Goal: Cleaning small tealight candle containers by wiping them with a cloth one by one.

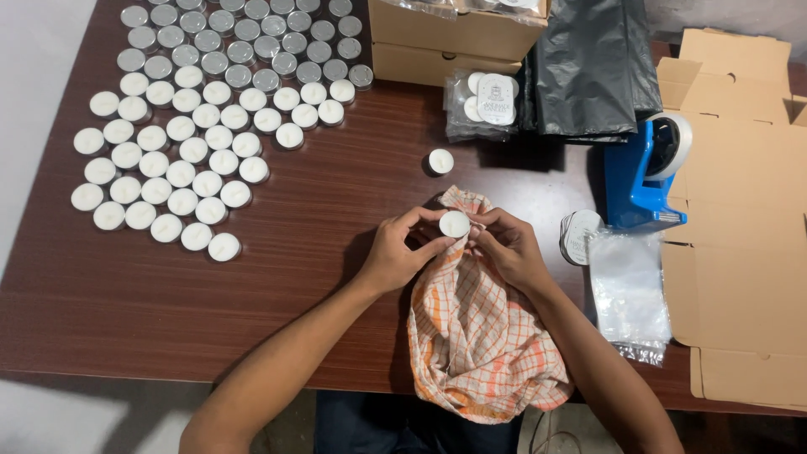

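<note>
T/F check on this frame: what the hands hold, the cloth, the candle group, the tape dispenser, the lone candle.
1. Both hands hold one tealight. True: left hand and right hand meet on it.
2. The checked cloth lies folded at the table's far left. False: it lies bunched under the hands, hanging over the near edge.
3. The candle group fills the table's left part. True.
4. The tape dispenser is red. False: it is blue, to the right of the hands.
5. A lone candle stands beyond the hands. True.
6. The lone candle sits on the cloth. False: it stands on bare table.
</note>
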